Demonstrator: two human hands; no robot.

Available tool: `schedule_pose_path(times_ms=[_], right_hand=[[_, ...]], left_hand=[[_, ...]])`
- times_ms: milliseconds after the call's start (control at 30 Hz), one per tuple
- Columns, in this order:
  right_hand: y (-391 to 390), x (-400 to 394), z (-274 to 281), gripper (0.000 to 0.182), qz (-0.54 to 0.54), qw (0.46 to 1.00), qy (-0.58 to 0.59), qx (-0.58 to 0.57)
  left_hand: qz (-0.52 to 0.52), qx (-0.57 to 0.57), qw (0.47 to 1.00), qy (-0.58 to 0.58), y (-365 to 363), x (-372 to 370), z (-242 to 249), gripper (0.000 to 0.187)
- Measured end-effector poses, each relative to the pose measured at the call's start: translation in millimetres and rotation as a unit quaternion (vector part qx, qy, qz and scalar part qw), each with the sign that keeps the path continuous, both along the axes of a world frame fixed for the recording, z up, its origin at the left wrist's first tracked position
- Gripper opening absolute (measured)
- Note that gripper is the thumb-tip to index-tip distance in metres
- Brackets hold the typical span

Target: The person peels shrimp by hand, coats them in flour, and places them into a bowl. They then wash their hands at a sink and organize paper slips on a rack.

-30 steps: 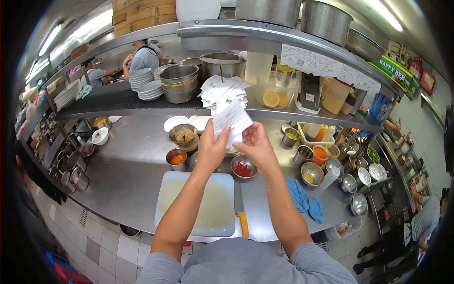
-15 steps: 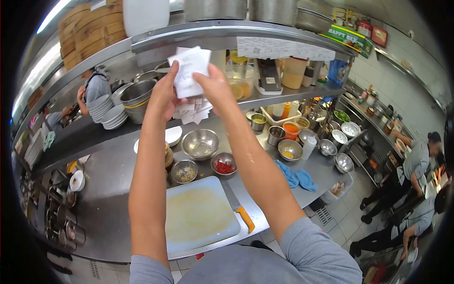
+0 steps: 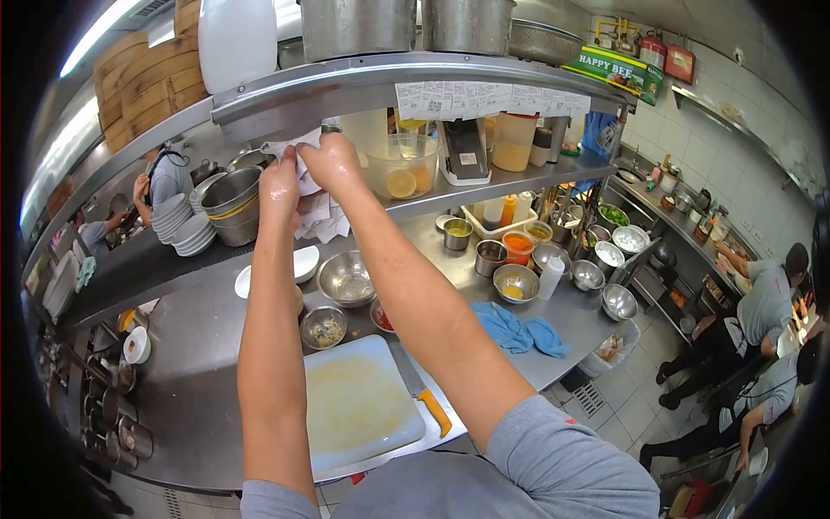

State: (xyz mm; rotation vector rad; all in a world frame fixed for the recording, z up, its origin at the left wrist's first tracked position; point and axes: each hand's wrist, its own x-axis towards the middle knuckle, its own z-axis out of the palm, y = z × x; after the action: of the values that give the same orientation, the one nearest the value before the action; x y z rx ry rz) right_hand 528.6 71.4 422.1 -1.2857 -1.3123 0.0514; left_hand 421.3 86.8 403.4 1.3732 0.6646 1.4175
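Note:
Both hands are stretched out to the shelf's edge, close together. My left hand (image 3: pixel 278 189) is closed, its fingers pinching white paper slips (image 3: pixel 304 177). My right hand (image 3: pixel 332 161) is closed on the same papers from the other side, and they look crumpled or folded between the hands. Just below hangs a bunch of more paper slips (image 3: pixel 323 218), fanned out at the shelf edge. What holds that bunch is hidden behind my hands. Left of my hands stand nested metal pots (image 3: pixel 233 208). To the right is a clear tub with lemon halves (image 3: pixel 403 169).
Below my arms lie a cutting board (image 3: pixel 359 402) and a knife with an orange handle (image 3: pixel 434 413). Metal bowls (image 3: pixel 346 278), a blue cloth (image 3: pixel 517 329) and a squeeze bottle (image 3: pixel 551 275) are on the counter. Printed tickets (image 3: pixel 493 101) hang overhead. Other people work at far right and left.
The papers, held up flat and facing me before, are now lower, farther left and crumpled between both hands. The view has shifted slightly.

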Motion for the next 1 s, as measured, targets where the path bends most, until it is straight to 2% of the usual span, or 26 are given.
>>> schedule_pose_path(times_ms=[67, 133, 200, 267, 300, 333, 367, 433, 467, 533, 567, 633, 667, 733, 767, 833, 867, 933, 1000], right_hand=[[-2, 3, 1, 0.043, 0.019, 0.999, -0.004, -0.044], [-2, 7, -6, 0.043, 0.035, 0.998, -0.002, -0.051], [-6, 10, -10, 0.043, 0.050, 0.997, -0.001, -0.056], [-20, 21, -14, 0.051, 0.075, 0.997, 0.020, 0.003], [-22, 30, -16, 0.064, 0.100, 0.990, 0.100, -0.028], [-52, 34, -11, 0.067, 0.163, 0.956, 0.245, 0.017], [-84, 43, -5, 0.070, 0.221, 0.895, 0.382, 0.061], [-76, 85, -18, 0.069, 0.323, 0.803, 0.471, 0.168], [-72, 100, -16, 0.069, 0.324, 0.802, 0.472, 0.167], [-66, 124, -9, 0.061, 0.297, 0.707, 0.593, 0.247], [-62, 134, -6, 0.061, 0.296, 0.707, 0.593, 0.246], [-54, 149, -2, 0.050, 0.302, 0.670, 0.634, 0.240], [-50, 153, -3, 0.050, 0.304, 0.670, 0.634, 0.240], [-42, 156, -5, 0.038, 0.350, 0.672, 0.619, 0.206], [-41, 155, -5, 0.038, 0.353, 0.672, 0.618, 0.205], [-42, 148, -7, 0.030, 0.349, 0.666, 0.626, 0.207], [-40, 147, -9, 0.030, 0.355, 0.665, 0.627, 0.200], [-31, 151, -19, 0.037, 0.390, 0.684, 0.564, 0.248], [-25, 153, -27, 0.043, 0.410, 0.686, 0.548, 0.249]], left_hand=[[0.002, -0.022, 1.000, -0.015, -2, 3, 2, 0.037], [0.002, -0.117, 0.992, -0.053, -4, 7, -1, 0.037], [0.027, -0.089, 0.995, -0.023, 25, 4, -20, 0.036], [0.049, -0.063, 0.997, 0.003, 27, 5, -23, 0.035], [0.086, -0.011, 0.996, 0.034, 13, 7, -17, 0.035], [0.123, 0.040, 0.990, 0.064, 5, 10, -14, 0.037], [0.125, 0.041, 0.989, 0.064, 15, 11, -17, 0.037], [0.290, 0.184, 0.927, 0.152, 41, 11, -29, 0.048], [0.291, 0.184, 0.926, 0.154, 37, 13, -27, 0.048], [0.324, 0.220, 0.912, 0.121, 23, 19, -24, 0.051], [0.324, 0.219, 0.912, 0.121, 27, 19, -29, 0.051], [0.415, 0.347, 0.822, 0.175, 32, 17, -32, 0.057], [0.417, 0.348, 0.821, 0.174, 34, 16, -36, 0.057], [0.404, 0.246, 0.832, 0.290, -1, 18, -28, 0.058], [0.408, 0.245, 0.831, 0.289, -10, 19, -28, 0.058], [0.492, 0.286, 0.743, 0.352, -25, 18, -31, 0.057], [0.499, 0.281, 0.740, 0.353, -30, 18, -31, 0.057], [0.501, 0.360, 0.735, 0.279, -44, 18, -34, 0.050], [0.401, 0.402, 0.784, 0.249, -53, 25, -39, 0.042]])
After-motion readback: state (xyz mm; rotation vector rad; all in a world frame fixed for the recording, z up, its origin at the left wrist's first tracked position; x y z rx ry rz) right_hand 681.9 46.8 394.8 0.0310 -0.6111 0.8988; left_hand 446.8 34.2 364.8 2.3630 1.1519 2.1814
